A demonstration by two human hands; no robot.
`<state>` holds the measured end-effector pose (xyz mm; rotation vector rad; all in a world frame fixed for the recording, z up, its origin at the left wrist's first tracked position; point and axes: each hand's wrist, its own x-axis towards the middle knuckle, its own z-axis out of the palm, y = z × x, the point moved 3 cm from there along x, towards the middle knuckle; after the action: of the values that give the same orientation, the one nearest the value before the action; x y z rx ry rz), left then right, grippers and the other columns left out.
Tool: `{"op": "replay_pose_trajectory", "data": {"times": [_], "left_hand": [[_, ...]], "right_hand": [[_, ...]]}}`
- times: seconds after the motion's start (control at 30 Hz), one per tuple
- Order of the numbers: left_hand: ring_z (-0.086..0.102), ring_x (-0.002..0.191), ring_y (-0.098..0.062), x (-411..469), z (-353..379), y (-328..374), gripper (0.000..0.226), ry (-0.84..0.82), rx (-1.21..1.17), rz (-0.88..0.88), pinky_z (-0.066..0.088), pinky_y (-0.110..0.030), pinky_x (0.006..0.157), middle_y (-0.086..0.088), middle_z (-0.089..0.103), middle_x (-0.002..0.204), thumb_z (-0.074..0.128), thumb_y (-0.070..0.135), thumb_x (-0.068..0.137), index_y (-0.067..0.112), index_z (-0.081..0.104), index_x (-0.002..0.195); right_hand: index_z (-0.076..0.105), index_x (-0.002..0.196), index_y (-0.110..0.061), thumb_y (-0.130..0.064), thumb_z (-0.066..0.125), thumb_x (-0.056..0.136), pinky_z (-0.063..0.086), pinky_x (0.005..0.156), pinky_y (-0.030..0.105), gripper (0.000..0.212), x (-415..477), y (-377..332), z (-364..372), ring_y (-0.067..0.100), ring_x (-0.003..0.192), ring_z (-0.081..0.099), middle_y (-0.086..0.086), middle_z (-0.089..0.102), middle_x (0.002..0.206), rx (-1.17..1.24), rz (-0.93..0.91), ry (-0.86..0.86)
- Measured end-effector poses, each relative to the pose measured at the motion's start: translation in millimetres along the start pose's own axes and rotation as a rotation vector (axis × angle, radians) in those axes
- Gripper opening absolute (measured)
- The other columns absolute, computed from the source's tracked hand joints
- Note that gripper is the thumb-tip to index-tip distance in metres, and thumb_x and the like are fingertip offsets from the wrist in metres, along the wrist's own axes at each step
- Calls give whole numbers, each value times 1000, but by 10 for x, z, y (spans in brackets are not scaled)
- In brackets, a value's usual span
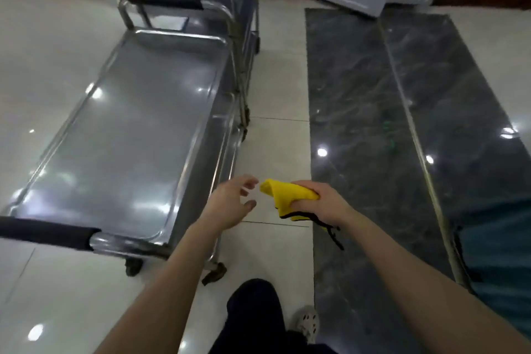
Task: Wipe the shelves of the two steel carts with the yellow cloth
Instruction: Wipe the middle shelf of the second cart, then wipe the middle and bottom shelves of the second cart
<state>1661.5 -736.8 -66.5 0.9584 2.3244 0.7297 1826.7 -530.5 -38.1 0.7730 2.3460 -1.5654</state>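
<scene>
Standing on glossy pale floor tiles (275,89), steel cart (120,135) gleams.

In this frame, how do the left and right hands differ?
The right hand grips the bunched yellow cloth; the left hand holds nothing. The right hand is curled closed; the left hand is spread open, close to the cloth's tip. Both hover beside the steel cart.

The cloth (290,195) is bright yellow with a thin dark edge. The cart shelf (115,138) is shiny silver-grey, and its handle (46,231) is black. The floor (51,37) is pale cream. The stone strip (359,80) is dark grey with wavy light streaks. The trouser leg (253,307) is dark blue. The shoe (309,322) is white with dark spots.
</scene>
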Motion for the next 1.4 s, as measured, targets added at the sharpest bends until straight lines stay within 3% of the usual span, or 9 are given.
{"op": "replay_pose_trajectory", "data": {"times": [0.1, 0.2, 0.47, 0.7, 0.83, 0.97, 1.1, 1.23, 1.4], "left_hand": [[68, 92, 0, -13, -80, -70, 48, 95, -121, -126, 57, -31, 86, 21, 72, 109, 88, 33, 86, 36, 69, 129], [74, 94, -19, 108, -206, -122, 24, 222, -307, -206, 60, -43, 89, 3, 78, 99, 87, 27, 89, 22, 76, 110], [55, 65, -5, 337, -345, -26, 9, 407, -343, -315, 46, -29, 63, 18, 60, 69, 61, 47, 78, 38, 59, 79], [58, 68, -7, 209, -340, -101, 12, 550, -347, -572, 48, -33, 63, 13, 61, 75, 60, 48, 89, 38, 57, 94], [63, 81, -14, 10, -129, 93, 4, 526, -316, -765, 57, -44, 73, 7, 62, 86, 55, 47, 95, 46, 52, 95], [67, 89, -23, -206, 136, 251, 19, 699, -481, -897, 60, -52, 84, -3, 67, 93, 63, 42, 87, 34, 60, 104], [70, 109, -25, -469, 647, 182, 67, 725, -715, -1001, 63, -47, 93, -1, 73, 118, 79, 31, 66, 27, 65, 131], [67, 92, -28, -429, 1291, -121, 35, 646, -615, -1117, 57, -39, 74, -1, 71, 100, 68, 40, 69, 32, 71, 103], [62, 88, -14, -311, 1985, -918, 20, 927, -722, -1173, 45, -22, 58, 4, 66, 100, 60, 48, 87, 34, 56, 100]], "right_hand": [[75, 123, -31, -16, 84, 90, 60, 94, 32, 37, 494, -218, -52, 14, 103, 74, 1, 79, 114, 19, -34, -209], [68, 133, -31, -23, 82, 90, 60, 92, 36, 47, 956, -370, -4, 22, 110, 73, 5, 76, 122, 36, -30, -394], [59, 140, -26, -46, 72, 90, 53, 108, 41, 55, 1790, -533, 19, 17, 122, 66, -4, 68, 133, -114, -90, -399], [63, 139, -32, -44, 86, 88, 51, 85, 22, 58, 2254, -939, 344, -3, 99, 63, -12, 68, 119, -458, -486, -584], [59, 150, -29, -47, 87, 85, 47, 108, 34, 73, 2366, -1167, 558, 8, 123, 56, -7, 62, 140, -574, -749, -747], [76, 114, -27, -39, 80, 95, 57, 84, 35, 23, 2299, -1215, 764, 11, 97, 67, -8, 75, 107, -577, -812, -1010], [63, 99, -25, -38, 72, 100, 49, 66, 35, 16, 2122, -1099, 889, 18, 79, 61, -5, 67, 87, -606, -915, -1052], [55, 102, -23, -40, 64, 103, 42, 68, 37, 20, 2057, -750, 1095, 24, 80, 57, 0, 62, 85, -700, -990, -978], [48, 115, -19, -42, 49, 112, 48, 75, 45, 23, 2381, -187, 1493, 34, 91, 62, 7, 65, 97, -728, -975, -871]]}}
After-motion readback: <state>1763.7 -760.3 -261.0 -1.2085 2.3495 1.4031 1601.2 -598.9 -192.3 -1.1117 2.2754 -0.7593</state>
